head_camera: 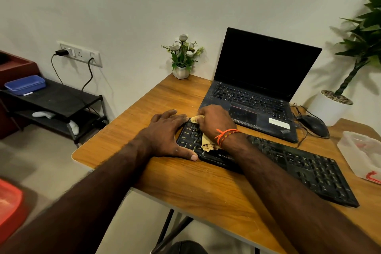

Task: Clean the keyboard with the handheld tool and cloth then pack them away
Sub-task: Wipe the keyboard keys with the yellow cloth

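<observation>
1. Left hand (167, 134) lies flat, fingers spread, bracing the black keyboard's (288, 163) left end.
2. Right hand (215, 122) grips a yellow cloth (207, 142) bunched beneath it on the keys, just beside the left hand.

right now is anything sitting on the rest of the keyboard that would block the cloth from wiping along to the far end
Nothing visible does. The right hand presses the cloth on the left end of the keyboard, and the keys to its right lie bare. The laptop, mouse and plastic box sit off the keyboard.
</observation>
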